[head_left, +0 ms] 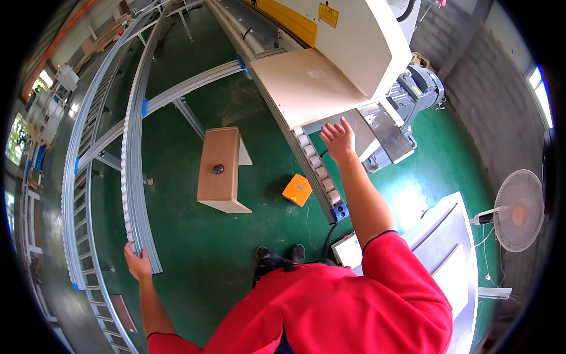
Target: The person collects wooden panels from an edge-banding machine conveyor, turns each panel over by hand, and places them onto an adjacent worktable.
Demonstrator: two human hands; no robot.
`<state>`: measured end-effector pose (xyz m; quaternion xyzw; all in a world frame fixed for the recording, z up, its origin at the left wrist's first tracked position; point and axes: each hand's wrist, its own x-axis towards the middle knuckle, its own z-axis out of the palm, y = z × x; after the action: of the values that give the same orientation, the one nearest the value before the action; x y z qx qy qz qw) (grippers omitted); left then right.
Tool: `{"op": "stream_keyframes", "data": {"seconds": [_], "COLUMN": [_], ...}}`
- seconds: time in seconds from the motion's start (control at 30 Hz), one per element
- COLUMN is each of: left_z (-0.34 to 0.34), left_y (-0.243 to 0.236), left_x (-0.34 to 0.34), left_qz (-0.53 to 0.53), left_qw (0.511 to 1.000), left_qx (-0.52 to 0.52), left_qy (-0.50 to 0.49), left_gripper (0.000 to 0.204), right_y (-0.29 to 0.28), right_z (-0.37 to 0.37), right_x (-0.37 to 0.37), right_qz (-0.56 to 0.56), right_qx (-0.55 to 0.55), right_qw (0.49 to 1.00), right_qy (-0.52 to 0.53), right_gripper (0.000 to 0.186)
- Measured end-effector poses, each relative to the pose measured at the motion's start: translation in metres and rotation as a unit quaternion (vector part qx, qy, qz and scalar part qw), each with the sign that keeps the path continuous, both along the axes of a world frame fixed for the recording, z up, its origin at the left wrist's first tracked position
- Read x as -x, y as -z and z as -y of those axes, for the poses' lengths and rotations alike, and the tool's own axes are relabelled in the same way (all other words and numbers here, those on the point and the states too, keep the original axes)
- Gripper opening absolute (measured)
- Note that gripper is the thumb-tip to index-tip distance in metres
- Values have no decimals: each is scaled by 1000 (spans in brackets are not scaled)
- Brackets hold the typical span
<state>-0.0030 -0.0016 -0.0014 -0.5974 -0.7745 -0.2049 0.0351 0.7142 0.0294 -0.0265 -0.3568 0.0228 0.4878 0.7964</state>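
Right hand near board, green floor, perhaps blockwork

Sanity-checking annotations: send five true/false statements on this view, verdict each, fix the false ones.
1. The person's left hand is at the near end of a long grey metal rail. True.
2. The person's right hand is a clenched fist. False: it is open.
3. A small orange box is on the green floor. True.
4. The round, pale caged fan is at the picture's left. False: it is at the right.
5. A dark round knob is on the brown wooden box-like piece. True.
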Motion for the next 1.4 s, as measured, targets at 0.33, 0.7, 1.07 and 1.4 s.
{"op": "stream_keyframes", "data": {"seconds": [0.33, 0.7, 1.07, 1.4], "left_z": [-1, -10, -14, 79], "left_y": [4, 12, 15, -29], "left_x": [6, 20, -86, -370], "left_qz": [-7, -6, 120, 643], "left_qw": [1000, 998, 969, 441], "left_qx": [-17, -50, -158, 467], "left_qy": [23, 48, 149, 417], "left_gripper": [50, 50, 41, 59], "right_y": [6, 17, -14, -84], "right_z": [35, 145, 329, 442], "right_x": [-7, 7, 94, 239], "right_qz": [-95, -8, 11, 91], "right_qx": [-88, -10, -10, 34], "right_qw": [991, 994, 988, 934], "right_qy": [36, 104, 154, 343], "right_gripper": [47, 37, 32, 43]}}
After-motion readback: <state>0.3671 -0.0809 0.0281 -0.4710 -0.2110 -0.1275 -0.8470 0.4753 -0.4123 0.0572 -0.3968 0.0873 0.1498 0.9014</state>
